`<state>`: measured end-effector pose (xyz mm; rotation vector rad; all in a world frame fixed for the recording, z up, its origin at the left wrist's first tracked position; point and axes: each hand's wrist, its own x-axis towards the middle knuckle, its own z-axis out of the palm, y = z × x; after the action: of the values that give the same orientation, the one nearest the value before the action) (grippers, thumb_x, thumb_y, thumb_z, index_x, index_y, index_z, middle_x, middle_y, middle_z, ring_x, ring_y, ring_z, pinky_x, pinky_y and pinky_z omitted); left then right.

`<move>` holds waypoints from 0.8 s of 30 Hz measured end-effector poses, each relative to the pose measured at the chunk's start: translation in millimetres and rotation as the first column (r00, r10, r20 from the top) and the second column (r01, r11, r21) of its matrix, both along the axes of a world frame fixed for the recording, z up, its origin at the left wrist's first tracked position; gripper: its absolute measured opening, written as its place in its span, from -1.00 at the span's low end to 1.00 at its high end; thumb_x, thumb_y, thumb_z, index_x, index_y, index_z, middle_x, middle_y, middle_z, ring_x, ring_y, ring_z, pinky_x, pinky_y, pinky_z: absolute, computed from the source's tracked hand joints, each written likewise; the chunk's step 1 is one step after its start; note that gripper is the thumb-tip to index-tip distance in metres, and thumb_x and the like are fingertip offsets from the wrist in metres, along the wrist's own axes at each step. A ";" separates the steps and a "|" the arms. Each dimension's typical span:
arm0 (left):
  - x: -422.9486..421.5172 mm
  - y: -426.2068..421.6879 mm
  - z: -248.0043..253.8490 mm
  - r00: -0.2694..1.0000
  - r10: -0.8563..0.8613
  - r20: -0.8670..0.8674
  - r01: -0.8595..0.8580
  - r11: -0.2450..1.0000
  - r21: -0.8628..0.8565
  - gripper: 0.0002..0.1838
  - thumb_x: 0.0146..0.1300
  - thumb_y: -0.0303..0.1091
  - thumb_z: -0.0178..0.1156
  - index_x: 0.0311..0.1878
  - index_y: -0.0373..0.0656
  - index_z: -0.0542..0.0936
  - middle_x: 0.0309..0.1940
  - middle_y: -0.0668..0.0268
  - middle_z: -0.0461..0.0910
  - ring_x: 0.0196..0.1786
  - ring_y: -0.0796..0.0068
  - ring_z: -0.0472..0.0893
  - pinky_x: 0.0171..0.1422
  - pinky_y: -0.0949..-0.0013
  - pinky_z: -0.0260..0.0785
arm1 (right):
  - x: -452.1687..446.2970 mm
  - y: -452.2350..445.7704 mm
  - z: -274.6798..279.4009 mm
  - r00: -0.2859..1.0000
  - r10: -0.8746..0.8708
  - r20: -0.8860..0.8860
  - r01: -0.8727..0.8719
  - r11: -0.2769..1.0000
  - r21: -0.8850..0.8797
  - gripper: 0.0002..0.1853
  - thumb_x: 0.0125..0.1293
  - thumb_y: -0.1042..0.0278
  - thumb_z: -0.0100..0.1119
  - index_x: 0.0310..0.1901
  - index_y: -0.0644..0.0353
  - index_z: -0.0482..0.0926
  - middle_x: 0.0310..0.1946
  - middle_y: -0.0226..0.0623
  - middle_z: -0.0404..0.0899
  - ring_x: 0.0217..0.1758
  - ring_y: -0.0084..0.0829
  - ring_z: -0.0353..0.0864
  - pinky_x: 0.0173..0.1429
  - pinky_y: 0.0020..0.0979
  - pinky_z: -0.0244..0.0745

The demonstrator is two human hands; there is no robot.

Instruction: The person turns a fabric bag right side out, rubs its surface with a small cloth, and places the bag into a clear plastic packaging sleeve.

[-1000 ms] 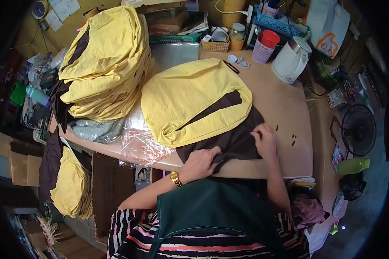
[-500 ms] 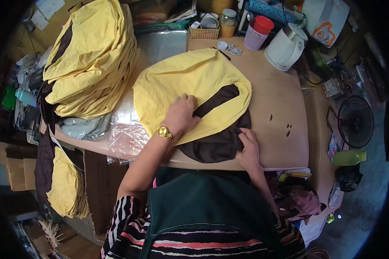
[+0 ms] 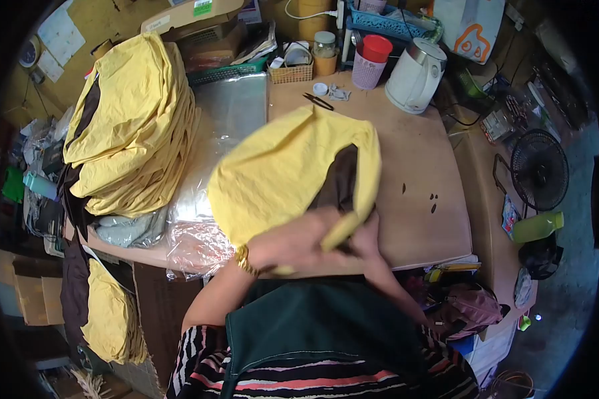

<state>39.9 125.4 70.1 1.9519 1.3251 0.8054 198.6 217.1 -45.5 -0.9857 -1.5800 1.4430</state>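
A sewn yellow cloth piece (image 3: pixel 266 179) lies on the table in front of me, its dark brown inner cloth (image 3: pixel 339 179) showing through an opening on the right. My left hand (image 3: pixel 296 239), with a gold watch on the wrist, is across the near edge. It is blurred, its fingers closed at a raised yellow hem. Close beside it, my right hand (image 3: pixel 366 239) grips the cloth at the near right corner; the hem partly covers its fingers. Between the two hands the hem bends upward.
A tall stack of yellow cloth pieces (image 3: pixel 130 126) stands at left, beside clear plastic sheets (image 3: pixel 229 106). Toward the back are small black snips (image 3: pixel 318 101), a basket (image 3: pixel 291 72), a red cup (image 3: pixel 377 48) and a white kettle (image 3: pixel 416 76). A black fan (image 3: pixel 539 169) stands right.
My left hand has moved right from the top of the cloth to the near hem, beside my right hand. The near right edge is now lifted and folded. The view has shifted slightly.
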 end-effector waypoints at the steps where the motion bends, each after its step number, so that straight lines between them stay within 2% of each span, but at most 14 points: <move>1: 7.0 -3.4 6.1 0.974 -0.227 0.023 0.227 0.974 0.031 -0.48 0.28 -0.21 0.21 0.22 -0.33 0.40 -0.05 -0.09 0.58 0.09 -0.02 0.56 0.19 0.17 0.39 | -0.3 0.7 2.7 1.000 0.015 -0.021 -0.017 0.996 -0.093 -0.68 0.29 0.39 0.08 0.07 0.23 0.50 0.07 -0.22 0.55 0.10 -0.29 0.54 0.18 -0.26 0.40; 2: 6.7 -7.0 10.3 0.946 -0.298 0.130 0.320 0.925 -0.206 -0.60 0.34 -0.28 0.13 0.13 -0.33 0.44 -0.03 -0.05 0.58 0.06 -0.01 0.56 0.17 0.15 0.38 | -1.6 1.3 5.0 0.978 0.038 -0.205 -0.074 0.983 -0.169 -0.65 0.30 0.37 0.07 0.10 0.23 0.47 0.10 -0.21 0.52 0.13 -0.30 0.51 0.21 -0.26 0.38; 3: 2.7 -4.8 12.1 0.944 -0.304 0.128 0.325 0.924 -0.201 -0.60 0.34 -0.28 0.13 0.13 -0.33 0.44 -0.03 -0.05 0.58 0.06 -0.01 0.56 0.17 0.15 0.38 | -5.1 1.2 6.7 0.922 0.046 -0.385 -0.145 0.962 -0.231 -0.63 0.32 0.34 0.07 0.14 0.22 0.45 0.13 -0.20 0.49 0.16 -0.31 0.49 0.24 -0.26 0.36; 5: -7.5 2.2 15.8 0.969 0.244 -0.029 -0.242 0.928 -0.284 -0.70 0.30 -0.35 0.14 0.01 -0.32 0.47 -0.09 0.00 0.57 -0.02 -0.01 0.57 0.11 0.13 0.39 | -18.6 -2.0 17.7 0.713 0.016 -0.701 -0.319 0.898 -0.303 -0.57 0.34 0.28 0.06 0.21 0.20 0.39 0.20 -0.18 0.43 0.22 -0.32 0.44 0.31 -0.26 0.31; 6: -14.0 6.3 -18.3 0.861 0.472 -0.188 -0.454 0.881 0.135 -0.68 0.20 -0.35 0.22 -0.04 -0.29 0.44 -0.17 -0.01 0.52 -0.07 0.02 0.55 0.04 0.11 0.41 | -26.0 -5.1 23.1 0.567 -0.025 -0.823 -0.413 0.856 -0.310 -0.54 0.36 0.26 0.06 0.25 0.19 0.36 0.23 -0.17 0.40 0.25 -0.33 0.42 0.34 -0.26 0.29; 7: -18.7 5.3 -41.9 0.861 0.470 -0.191 -0.452 0.882 0.135 -0.68 0.20 -0.35 0.22 -0.04 -0.29 0.44 -0.17 -0.01 0.52 -0.07 0.02 0.55 0.04 0.11 0.41 | -30.4 -8.6 25.1 0.405 -0.083 -0.911 -0.505 0.810 -0.298 -0.51 0.37 0.23 0.05 0.29 0.19 0.34 0.26 -0.16 0.38 0.28 -0.34 0.40 0.37 -0.26 0.27; 8: -22.8 3.7 -60.8 0.832 0.466 -0.301 -0.469 0.881 0.067 -0.59 0.13 -0.31 0.29 -0.02 -0.28 0.42 -0.16 -0.01 0.49 -0.07 0.01 0.54 0.04 0.12 0.42 | -34.0 -8.4 13.8 0.442 -0.052 -0.895 -0.414 0.874 -0.255 -0.41 0.47 0.09 -0.09 0.43 0.18 0.13 0.42 -0.18 0.16 0.42 -0.41 0.22 0.50 -0.23 0.12; 9: -21.4 0.9 -67.1 0.796 0.449 -0.405 -0.491 0.871 0.000 -0.49 0.05 -0.26 0.36 0.01 -0.27 0.40 -0.15 0.00 0.47 -0.06 0.01 0.53 0.04 0.13 0.43 | -30.2 -9.4 12.0 0.442 -0.051 -0.895 -0.413 0.875 -0.254 -0.41 0.47 0.09 -0.09 0.43 0.18 0.13 0.42 -0.18 0.16 0.42 -0.41 0.22 0.50 -0.23 0.12; 10: -15.5 -2.4 -72.2 0.754 0.453 -0.477 -0.510 0.860 0.010 -0.35 -0.06 -0.17 0.44 0.03 -0.27 0.37 -0.07 0.00 0.43 -0.04 0.00 0.51 0.02 0.13 0.45 | -23.5 -9.9 10.4 0.807 0.197 -0.556 -0.293 0.952 -0.088 -0.42 0.50 0.11 -0.14 0.44 0.19 0.10 0.44 -0.20 0.13 0.44 -0.41 0.21 0.51 -0.25 0.12; 12: -5.1 -1.9 -73.6 0.714 0.461 -0.527 -0.521 0.853 0.039 -0.34 -0.08 -0.16 0.46 0.02 -0.27 0.37 -0.08 0.01 0.43 -0.04 0.00 0.51 0.03 0.13 0.45 | -9.8 -4.0 -6.4 0.963 0.269 -0.027 -0.264 0.956 0.127 -0.44 0.53 0.14 -0.18 0.45 0.20 0.08 0.46 -0.23 0.10 0.46 -0.40 0.19 0.52 -0.27 0.11; 15: 5.3 2.3 -80.5 0.639 0.480 -0.600 -0.520 0.846 0.123 -0.42 -0.04 -0.20 0.42 -0.02 -0.27 0.41 -0.15 0.05 0.45 -0.10 0.08 0.55 -0.04 0.15 0.49 | 6.3 7.0 -46.5 0.903 0.420 -0.090 -0.369 0.865 0.340 -0.47 0.51 0.13 -0.16 0.40 0.21 0.16 0.39 -0.20 0.18 0.40 -0.40 0.27 0.49 -0.30 0.14; 17: 3.1 8.0 -92.6 0.559 0.407 -0.723 -0.462 0.876 0.136 -0.50 0.04 -0.11 0.38 -0.10 -0.28 0.49 -0.23 0.10 0.49 -0.17 0.15 0.60 -0.18 0.24 0.54 | 11.1 7.6 -45.2 0.904 0.417 -0.093 -0.365 0.867 0.340 -0.47 0.50 0.13 -0.15 0.38 0.21 0.17 0.38 -0.20 0.20 0.38 -0.40 0.28 0.47 -0.30 0.15; 20: -1.6 8.3 -77.1 0.613 0.410 -0.676 -0.420 0.893 0.161 -0.63 0.08 -0.17 0.31 -0.21 -0.27 0.53 -0.30 0.12 0.53 -0.26 0.18 0.62 -0.23 0.27 0.54 | 12.4 5.0 -29.1 0.919 0.389 -0.061 -0.350 0.878 0.326 -0.49 0.48 0.14 -0.12 0.35 0.20 0.19 0.35 -0.20 0.21 0.36 -0.39 0.30 0.45 -0.30 0.17; 24: -0.6 13.8 -90.2 0.608 0.417 -0.676 -0.413 0.893 0.180 -0.66 0.07 -0.17 0.31 -0.25 -0.26 0.54 -0.29 0.09 0.55 -0.26 0.18 0.63 -0.22 0.27 0.54 | 15.7 2.0 -22.2 0.929 0.368 -0.034 -0.337 0.882 0.329 -0.51 0.45 0.15 -0.09 0.32 0.19 0.21 0.32 -0.20 0.24 0.33 -0.38 0.32 0.43 -0.30 0.19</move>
<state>39.3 139.2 -20.1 2.0610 2.3011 0.2151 214.3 219.1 -67.7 -0.4459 -1.9162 1.3840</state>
